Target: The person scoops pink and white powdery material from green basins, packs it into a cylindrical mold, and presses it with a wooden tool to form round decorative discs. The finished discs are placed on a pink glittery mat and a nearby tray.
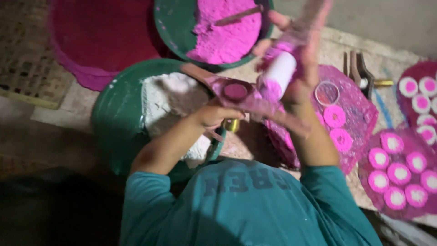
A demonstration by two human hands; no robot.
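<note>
A: Starting with the biggest things: a green basin (114, 118) of white powder sat below the hands, a second green basin (170, 27) of pink powder stood above it, and a dark red mat (100, 36) lay to the left.

B: And the hands?

A: The left hand (214, 114) was closed around a flat wooden mould (241, 93) with a round cavity packed pink, held over the white basin's rim. The right hand (296, 59) was raised just beside it, fingers wrapped round a white cylinder (278, 73) smeared with pink at both ends.

B: How would that cylinder handle?

A: Light and stiff, I judged, but dusty and so slippery; the bare white middle looked the safest hold. The packed powder seemed crumbly.

B: Anything crowding them?

A: Pink-and-white discs (398, 173) lay in rows on pink sheets to the right, with a small clear ring (327, 92) near the right wrist.
</note>
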